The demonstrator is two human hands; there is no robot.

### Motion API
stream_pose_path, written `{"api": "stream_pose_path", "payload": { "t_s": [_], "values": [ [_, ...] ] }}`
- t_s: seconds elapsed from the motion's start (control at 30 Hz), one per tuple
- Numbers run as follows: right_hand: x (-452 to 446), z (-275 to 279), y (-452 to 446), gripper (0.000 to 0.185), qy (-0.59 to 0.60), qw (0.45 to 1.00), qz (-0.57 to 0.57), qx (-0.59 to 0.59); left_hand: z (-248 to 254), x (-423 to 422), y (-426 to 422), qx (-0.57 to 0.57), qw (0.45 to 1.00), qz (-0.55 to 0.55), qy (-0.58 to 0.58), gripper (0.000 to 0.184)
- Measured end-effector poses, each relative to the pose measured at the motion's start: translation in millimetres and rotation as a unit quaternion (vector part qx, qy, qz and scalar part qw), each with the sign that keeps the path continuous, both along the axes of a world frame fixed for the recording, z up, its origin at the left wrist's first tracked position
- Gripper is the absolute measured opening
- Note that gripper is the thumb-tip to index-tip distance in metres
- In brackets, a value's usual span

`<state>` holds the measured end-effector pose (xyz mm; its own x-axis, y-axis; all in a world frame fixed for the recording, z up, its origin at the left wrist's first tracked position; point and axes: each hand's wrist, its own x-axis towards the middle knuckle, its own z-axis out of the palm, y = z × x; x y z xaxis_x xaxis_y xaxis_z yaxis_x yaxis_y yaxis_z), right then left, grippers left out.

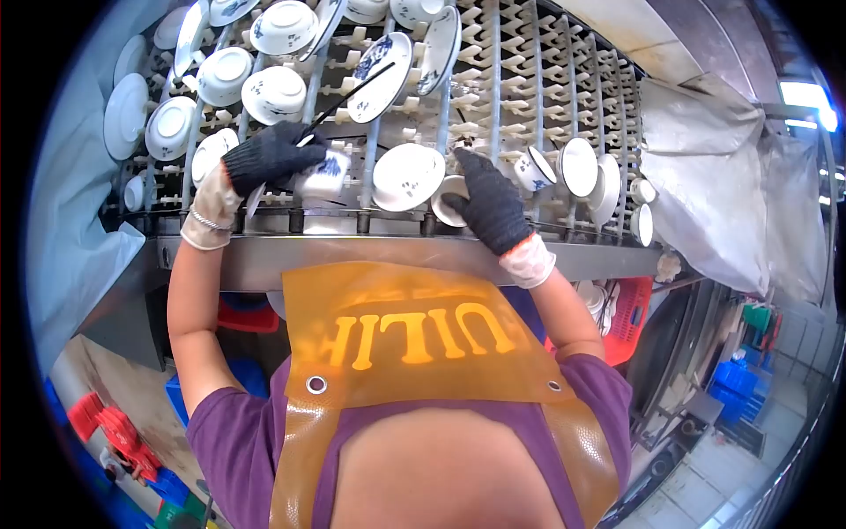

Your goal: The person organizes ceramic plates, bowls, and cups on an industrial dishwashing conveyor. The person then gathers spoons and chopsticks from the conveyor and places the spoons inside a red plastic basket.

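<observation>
1 stick point(357, 90) seems pinched by left hand point(275, 157); near rack point(496, 88) edge, dish point(451, 185) touched by half-open right hand point(492, 201); arranging inferred, steadying needed.

Blue-patterned cup point(328, 176) and small bowl point(448, 187) — both white — lie apart.

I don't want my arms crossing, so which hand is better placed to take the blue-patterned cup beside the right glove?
Probably the right hand: it is close to that cup, while the left hand is farther off, beyond the white bowl.
</observation>
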<state>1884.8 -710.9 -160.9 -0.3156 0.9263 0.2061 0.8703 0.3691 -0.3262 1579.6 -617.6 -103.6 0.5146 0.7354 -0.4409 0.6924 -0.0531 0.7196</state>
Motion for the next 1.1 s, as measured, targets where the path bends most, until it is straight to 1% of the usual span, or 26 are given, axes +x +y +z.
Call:
{"api": "stream_pose_path", "payload": {
  "t_s": [0.03,0.07,0.1,0.13,0.17,0.2,0.23,0.3,0.4,0.43,0.5,0.53,0.57,0.6,0.63,0.67,0.7,0.73,0.77,0.8,0.83,0.9,0.97,1.0,1.03,1.1],
  "values": [
    [9.5,-8.5,-1.7,0.023,-0.021,0.985,-0.085,-0.147,-32.8,-3.3,14.1,0.08,0.996,0.004,-0.027,0.033],
    [17.6,-5.5,4.1,0.028,-0.067,0.979,-0.054,-0.187,-41.5,1.9,21.0,0.175,0.984,0.007,-0.015,0.033],
    [18.7,-2.5,-0.4,0.028,-0.065,0.978,-0.059,-0.187,-44.2,6.5,24.7,0.269,0.963,0.01,-0.003,0.034],
    [18.9,0.8,-4.7,0.032,-0.001,0.995,-0.063,-0.074,-40.4,13.1,24.8,0.331,0.942,0.005,0.056,0.033],
    [19.4,4.5,-7.2,0.035,0.061,0.995,-0.067,0.038,-39.1,16.4,25.1,0.333,0.941,0.001,0.055,0.033],
    [19.9,10.1,-6.9,0.041,0.025,0.99,-0.082,0.116,-39.0,19.8,24.4,0.301,0.952,-0.02,0.059,0.033],
    [21.3,18.3,-10.8,0.045,-0.011,0.99,-0.094,0.108,-38.9,22.6,23.3,0.269,0.96,-0.041,0.064,0.032],
    [27.6,24.5,-12.7,0.052,-0.116,0.982,-0.047,0.144,-37.4,24.5,17.7,0.276,0.956,-0.043,0.088,0.032],
    [47.5,-0.1,-16.9,0.05,-0.121,0.979,-0.129,0.105,-40.4,22.6,13.1,0.302,0.945,-0.037,0.122,0.031],
    [57.8,-5.2,-12.9,0.048,-0.133,0.97,-0.156,0.134,-39.7,22.4,13.2,0.282,0.952,-0.034,0.119,0.032],
    [88.0,-28.0,-4.0,0.047,-0.029,0.985,-0.167,0.025,-50.1,17.7,12.2,0.306,0.947,-0.025,0.099,0.033],
    [94.3,-22.5,0.1,0.039,0.055,0.98,-0.189,0.005,-43.9,18.4,9.5,0.289,0.95,-0.019,0.112,0.033],
    [97.2,-17.5,4.4,0.039,0.055,0.979,-0.194,0.011,-40.9,19.5,7.4,0.314,0.945,-0.015,0.09,0.032],
    [98.3,-13.7,6.4,0.037,0.242,0.95,-0.196,-0.01,-34.5,22.8,4.0,0.277,0.96,0.007,0.036,0.03],
    [99.7,-10.0,6.4,0.034,0.419,0.887,-0.191,-0.032,-20.4,30.5,-2.8,0.234,0.972,0.029,-0.017,0.029],
    [102.3,-6.5,10.4,0.035,0.481,0.854,-0.197,-0.024,-5.5,41.4,-11.0,0.127,0.988,0.069,-0.053,0.027],
    [110.1,-3.6,16.3,0.039,0.461,0.855,-0.232,-0.041,-14.9,39.7,-13.7,0.16,0.981,0.051,-0.094,0.026],
    [117.2,-5.5,17.6,0.044,0.326,0.911,-0.253,0.017,-1.9,46.5,-23.0,0.082,0.988,0.076,-0.108,0.025],
    [124.1,-7.8,20.4,0.049,0.183,0.943,-0.266,0.077,12.6,52.4,-32.8,0.006,0.987,0.102,-0.12,0.025],
    [136.0,-28.5,22.5,0.058,0.059,0.956,-0.237,0.161,10.7,54.5,-38.2,0.021,0.979,0.072,-0.187,0.024],
    [133.5,-31.3,19.6,0.062,-0.029,0.957,-0.276,0.083,22.1,60.6,-44.6,-0.016,0.981,0.097,-0.169,0.023],
    [136.9,-36.1,12.4,0.059,-0.01,0.938,-0.338,-0.081,26.8,64.1,-55.2,-0.065,0.969,0.135,-0.196,0.025],
    [146.6,-29.2,10.0,0.052,0.051,0.953,-0.296,0.038,20.0,65.6,-64.8,-0.055,0.962,0.148,-0.221,0.027],
    [154.0,-21.2,4.9,0.047,0.128,0.941,-0.313,0.023,17.7,64.4,-68.3,-0.068,0.953,0.173,-0.24,0.028],
    [163.0,-16.7,5.1,0.049,0.236,0.925,-0.297,0.032,15.6,65.1,-71.6,-0.082,0.942,0.198,-0.257,0.029],
    [171.1,-6.0,3.4,0.048,0.461,0.84,-0.283,0.029,11.5,70.3,-75.5,-0.084,0.943,0.206,-0.246,0.03]
  ]
}}
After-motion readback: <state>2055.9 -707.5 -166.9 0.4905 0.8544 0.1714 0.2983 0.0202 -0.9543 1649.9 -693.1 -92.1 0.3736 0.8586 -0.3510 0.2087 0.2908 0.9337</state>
